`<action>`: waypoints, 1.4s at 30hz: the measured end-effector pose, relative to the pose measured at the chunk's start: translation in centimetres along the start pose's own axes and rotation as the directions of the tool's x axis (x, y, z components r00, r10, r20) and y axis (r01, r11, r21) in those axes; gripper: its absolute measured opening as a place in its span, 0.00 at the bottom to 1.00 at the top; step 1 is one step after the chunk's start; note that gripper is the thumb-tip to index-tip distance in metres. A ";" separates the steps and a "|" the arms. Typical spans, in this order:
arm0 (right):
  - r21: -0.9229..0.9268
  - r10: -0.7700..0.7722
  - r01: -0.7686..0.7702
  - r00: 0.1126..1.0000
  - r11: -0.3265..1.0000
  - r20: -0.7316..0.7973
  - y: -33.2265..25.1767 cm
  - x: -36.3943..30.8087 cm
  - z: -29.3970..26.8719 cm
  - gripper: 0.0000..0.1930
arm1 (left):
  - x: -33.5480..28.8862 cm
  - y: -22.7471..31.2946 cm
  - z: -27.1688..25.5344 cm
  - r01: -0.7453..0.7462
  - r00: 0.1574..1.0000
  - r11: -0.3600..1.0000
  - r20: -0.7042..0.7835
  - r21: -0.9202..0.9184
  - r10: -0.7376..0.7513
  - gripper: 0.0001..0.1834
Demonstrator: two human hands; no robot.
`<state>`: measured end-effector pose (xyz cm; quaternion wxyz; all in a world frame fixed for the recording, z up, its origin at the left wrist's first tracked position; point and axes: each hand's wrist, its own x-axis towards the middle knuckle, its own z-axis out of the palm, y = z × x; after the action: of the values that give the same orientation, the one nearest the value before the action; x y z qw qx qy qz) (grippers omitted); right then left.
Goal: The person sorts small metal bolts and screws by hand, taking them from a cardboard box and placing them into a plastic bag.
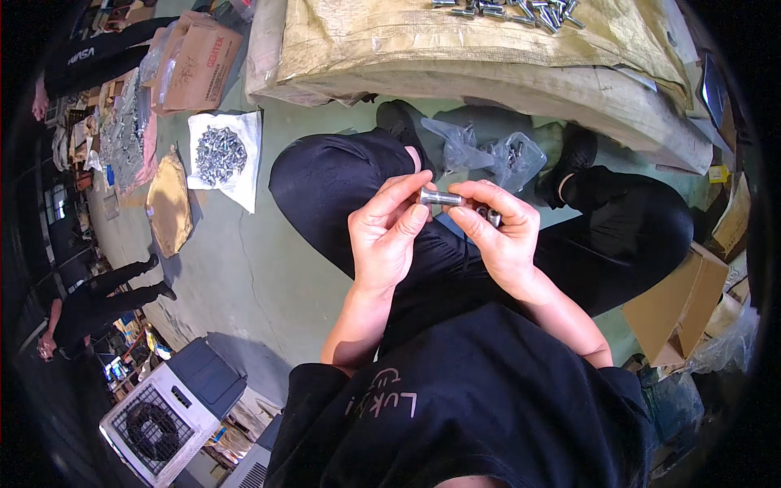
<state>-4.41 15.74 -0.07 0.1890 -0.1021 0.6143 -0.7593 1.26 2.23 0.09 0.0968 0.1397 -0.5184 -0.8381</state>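
Note:
A shiny metal bolt (441, 198) lies level between my two hands, in front of my body. At its wider left end, the thumb and fingers of my left hand (384, 236) pinch it. My right hand (506, 244) grips its other end between thumb and forefinger. More small metal pieces (492, 216), seemingly bolts, are tucked in the curled fingers of my right hand. Beyond the hands, a see-through plastic bag (521, 163) with metal parts inside rests on the floor between my feet.
A cloth-covered surface (366, 41) ahead carries loose bolts (537, 11). Left on the floor are a white sheet (250, 183) with piled metal parts (221, 154), a tan sack (169, 203) and a cardboard box (195, 69). A fan unit (154, 423) stands lower left; two people are farther left.

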 end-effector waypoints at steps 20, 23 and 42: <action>0.121 0.018 -0.020 1.000 0.992 0.016 0.8 -0.4 0.3 0.10 | 0.4 0.3 0.5 -0.034 0.999 0.996 -0.029 -0.084 0.031 0.21; 0.056 -0.032 0.031 0.999 0.998 0.026 0.8 -0.3 0.1 0.09 | 0.4 0.0 0.0 0.014 0.999 1.000 -0.042 -0.008 -0.015 0.19; 0.129 0.091 -0.086 0.995 0.988 -0.028 0.5 -0.3 0.0 0.10 | 0.3 0.1 0.6 -0.159 0.987 0.987 0.017 0.002 0.159 0.23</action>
<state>-4.04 15.72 -0.54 0.2181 -0.0496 0.5716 -0.7895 0.75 2.57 0.42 0.1588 0.0911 -0.5302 -0.8278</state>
